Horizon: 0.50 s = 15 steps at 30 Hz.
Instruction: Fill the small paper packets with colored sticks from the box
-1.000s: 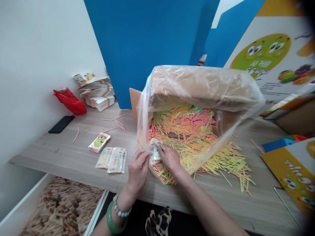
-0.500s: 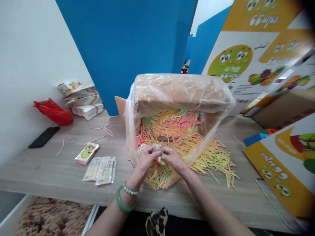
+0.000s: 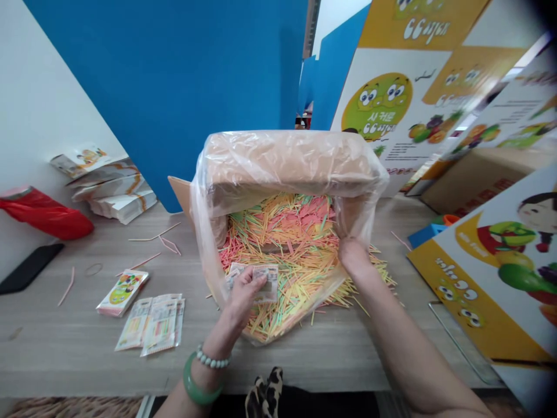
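Observation:
Small printed clear packets point(image 3: 267, 284) are pinched between the thumb and fingers of my left hand point(image 3: 244, 293), low over the near side of a carton. That carton point(image 3: 287, 154) lies with its opening toward me, lined with a clear plastic bag point(image 3: 209, 255). Thin pastel sticks point(image 3: 300, 267), pink, yellow, orange and green, fill it and spill onto the table. At the right side of the opening is my right hand point(image 3: 353, 255), against the bag liner and the sticks. Its fingers are bent away and mostly hidden.
Left on the table point(image 3: 78, 360) lie several flat packets point(image 3: 160, 325), a printed small box point(image 3: 122, 292), stray sticks point(image 3: 150, 235), a black phone-like slab point(image 3: 30, 268), a red bag point(image 3: 46, 215) and stacked folded cartons point(image 3: 117, 197). Printed cartons point(image 3: 500, 273) stand right; a blue panel point(image 3: 183, 87) rises behind.
My right hand has left the packets and moved right to the side of the carton opening. My left hand keeps the packets, now more spread out. The view has shifted right.

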### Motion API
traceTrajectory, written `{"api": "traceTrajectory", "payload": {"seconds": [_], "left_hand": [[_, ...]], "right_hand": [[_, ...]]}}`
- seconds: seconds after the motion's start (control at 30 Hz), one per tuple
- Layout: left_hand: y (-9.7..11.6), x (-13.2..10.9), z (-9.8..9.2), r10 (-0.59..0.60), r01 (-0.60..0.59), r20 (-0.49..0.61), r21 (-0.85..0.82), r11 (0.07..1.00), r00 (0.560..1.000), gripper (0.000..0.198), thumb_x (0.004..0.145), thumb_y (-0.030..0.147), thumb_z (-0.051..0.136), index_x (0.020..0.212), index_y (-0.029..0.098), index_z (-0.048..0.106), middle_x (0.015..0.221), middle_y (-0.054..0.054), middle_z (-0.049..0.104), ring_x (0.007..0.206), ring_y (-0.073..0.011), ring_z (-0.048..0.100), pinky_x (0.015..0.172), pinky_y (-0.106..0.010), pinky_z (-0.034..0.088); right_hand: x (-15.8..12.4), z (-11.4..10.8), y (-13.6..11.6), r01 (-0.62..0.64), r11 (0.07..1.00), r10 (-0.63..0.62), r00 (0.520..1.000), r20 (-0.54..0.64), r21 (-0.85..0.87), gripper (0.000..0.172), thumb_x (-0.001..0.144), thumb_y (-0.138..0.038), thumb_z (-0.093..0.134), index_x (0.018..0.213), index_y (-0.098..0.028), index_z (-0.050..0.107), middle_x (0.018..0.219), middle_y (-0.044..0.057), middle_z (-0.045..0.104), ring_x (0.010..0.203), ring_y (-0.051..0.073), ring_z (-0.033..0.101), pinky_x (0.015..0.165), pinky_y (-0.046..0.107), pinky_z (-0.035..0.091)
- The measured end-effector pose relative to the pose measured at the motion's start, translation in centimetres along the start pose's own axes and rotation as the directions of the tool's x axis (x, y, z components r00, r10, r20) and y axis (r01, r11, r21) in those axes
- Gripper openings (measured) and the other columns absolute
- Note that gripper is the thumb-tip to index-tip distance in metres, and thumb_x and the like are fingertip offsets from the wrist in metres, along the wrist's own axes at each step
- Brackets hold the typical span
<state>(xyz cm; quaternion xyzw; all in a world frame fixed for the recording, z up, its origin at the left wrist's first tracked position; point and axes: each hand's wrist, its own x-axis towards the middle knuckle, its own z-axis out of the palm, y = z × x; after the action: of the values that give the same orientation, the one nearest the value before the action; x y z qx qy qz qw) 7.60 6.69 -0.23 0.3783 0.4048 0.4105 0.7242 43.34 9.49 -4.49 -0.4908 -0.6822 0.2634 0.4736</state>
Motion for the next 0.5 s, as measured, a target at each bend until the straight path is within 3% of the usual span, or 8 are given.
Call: {"api": "traceTrajectory", "payload": {"seconds": [0.07, 0.13, 0.27, 0.33, 0.4, 0.5], "left_hand": [[-0.3, -0.1, 0.3, -0.006, 0.006, 0.033, 0.009, 1.0, 0.999, 0.035, 0.063, 0.039, 0.086, 0.079, 0.016, 0.064, 0.07, 0.001, 0.067, 0.057, -0.0112, 0.059, 0.055, -0.024, 0.052], [-0.4, -0.2, 0.5, -0.012, 0.011, 0.054, 0.023, 1.0, 0.998, 0.035, 0.065, 0.039, 0.085, 0.08, 0.016, 0.064, 0.07, 0.0, 0.067, 0.058, -0.011, 0.058, 0.056, -0.024, 0.051], [-0.4, 0.0, 0.8, -0.018, 0.016, 0.048, 0.05, 0.999, 0.999, 0.035, 0.065, 0.041, 0.084, 0.077, 0.016, 0.063, 0.069, 0.001, 0.065, 0.059, -0.0113, 0.058, 0.058, -0.024, 0.05], [-0.5, 0.1, 0.8, -0.022, 0.02, 0.05, 0.053, 0.998, 0.998, 0.035, 0.064, 0.041, 0.084, 0.076, 0.016, 0.062, 0.068, 0.001, 0.064, 0.059, -0.0112, 0.057, 0.058, -0.024, 0.05], [-0.6, 0.1, 0.8, -0.021, 0.018, 0.058, 0.052, 0.999, 0.998, 0.036, 0.064, 0.042, 0.084, 0.077, 0.016, 0.063, 0.07, 0.001, 0.065, 0.061, -0.0115, 0.058, 0.059, -0.024, 0.05], [-0.7, 0.1, 0.5, -0.01, 0.007, 0.057, 0.054, 0.998, 0.998, 0.035, 0.065, 0.041, 0.084, 0.081, 0.016, 0.065, 0.075, -0.001, 0.068, 0.064, -0.0118, 0.059, 0.061, -0.024, 0.049]], "right_hand": [[0.2, 0.6, 0.5, 0.242, 0.959, -0.251, 0.967, 0.042, 0.148, 0.044, 0.097, -0.038, 0.022, 0.076, -0.028, 0.059, 0.047, 0.003, 0.041, 0.046, 0.022, 0.038, 0.058, 0.04, 0.039], [0.6, 1.5, 0.3, 0.284, 0.949, -0.293, 0.955, 0.052, 0.139, 0.04, 0.097, -0.034, 0.026, 0.087, -0.025, 0.064, 0.057, 0.007, 0.054, 0.054, 0.023, 0.047, 0.064, 0.04, 0.041], [1.7, 3.1, -1.4, 0.056, 0.984, -0.047, 0.997, 0.056, -0.166, 0.025, 0.089, -0.022, 0.047, 0.101, -0.017, 0.068, 0.092, 0.015, 0.069, 0.088, 0.026, 0.06, 0.087, 0.038, 0.043], [2.1, 3.4, -2.6, -0.068, 0.895, 0.114, 0.99, 0.08, -0.441, 0.029, 0.085, -0.015, 0.05, 0.106, -0.014, 0.069, 0.109, 0.016, 0.069, 0.102, 0.026, 0.06, 0.095, 0.035, 0.042], [2.2, 3.3, -3.5, -0.133, 0.734, 0.229, 0.972, 0.058, -0.666, 0.034, 0.084, -0.012, 0.048, 0.111, -0.014, 0.068, 0.116, 0.015, 0.069, 0.108, 0.024, 0.059, 0.097, 0.033, 0.042], [2.0, 2.7, -4.0, -0.168, 0.638, 0.237, 0.971, -0.015, -0.751, 0.032, 0.085, -0.011, 0.045, 0.106, -0.014, 0.069, 0.109, 0.013, 0.069, 0.105, 0.024, 0.059, 0.093, 0.032, 0.044]]}}
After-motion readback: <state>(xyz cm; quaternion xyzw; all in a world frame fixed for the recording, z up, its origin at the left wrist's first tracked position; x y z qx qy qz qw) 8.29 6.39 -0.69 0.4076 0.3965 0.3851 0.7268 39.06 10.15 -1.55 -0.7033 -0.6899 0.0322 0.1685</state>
